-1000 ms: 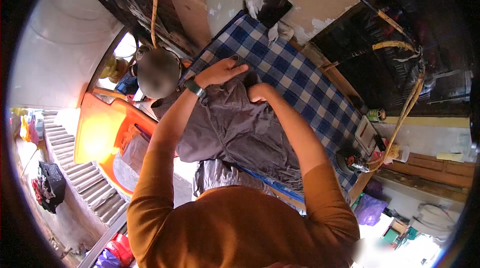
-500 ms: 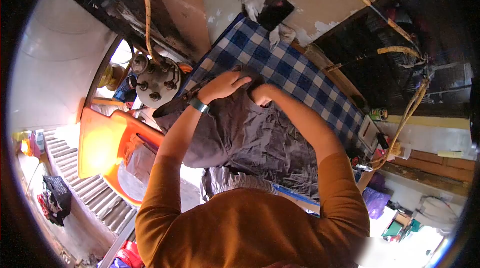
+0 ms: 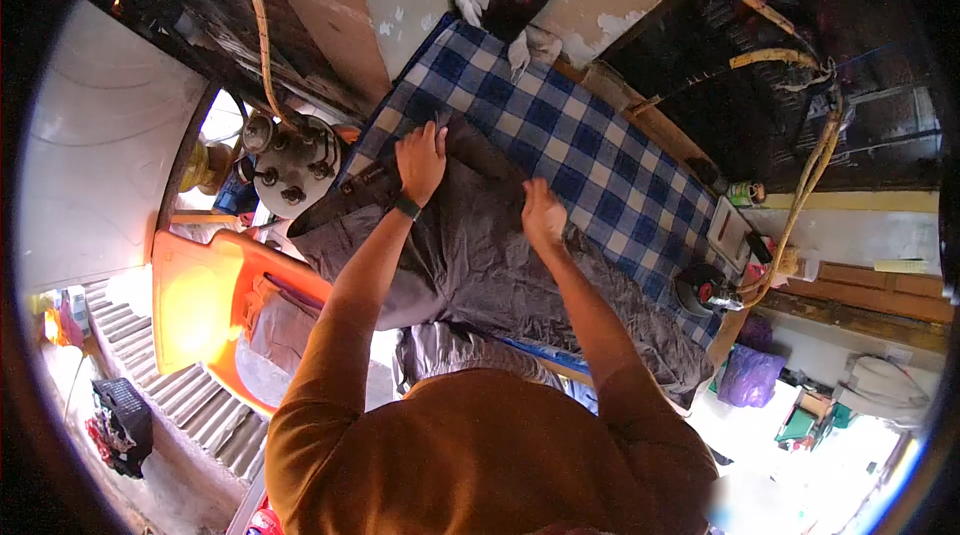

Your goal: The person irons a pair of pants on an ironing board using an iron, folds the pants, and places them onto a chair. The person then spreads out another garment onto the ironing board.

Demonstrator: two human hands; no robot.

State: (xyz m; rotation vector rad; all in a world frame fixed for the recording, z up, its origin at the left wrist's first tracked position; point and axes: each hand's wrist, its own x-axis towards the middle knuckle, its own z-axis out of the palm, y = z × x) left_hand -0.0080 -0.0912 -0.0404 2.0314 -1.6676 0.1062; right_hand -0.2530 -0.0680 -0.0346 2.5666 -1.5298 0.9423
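Observation:
Dark grey trousers point(image 3: 470, 255) lie spread over a blue-and-white checked cloth point(image 3: 575, 125), the waistband towards the left and the legs stretching to the lower right. My left hand point(image 3: 422, 160) grips the upper edge of the trousers, fingers closed on the fabric. To its right, my right hand point(image 3: 543, 213) has its fingers closed on the far edge of the trousers near the middle; the fingertips are partly hidden. Wrinkles run across the leg on the right.
A metal tank with valves point(image 3: 295, 170) stands to the left, above an orange plastic chair point(image 3: 190, 285) with cloth on it. A dark iron point(image 3: 700, 290) rests at the table's right end. A hose point(image 3: 825, 155) hangs there. A dark phone-like slab point(image 3: 518, 5) lies at the back.
The trousers are flatter, with the leg reaching farther to the lower right. My right hand has come out of the fabric's opening. My left hand has shifted left and curled. The iron is now uncovered.

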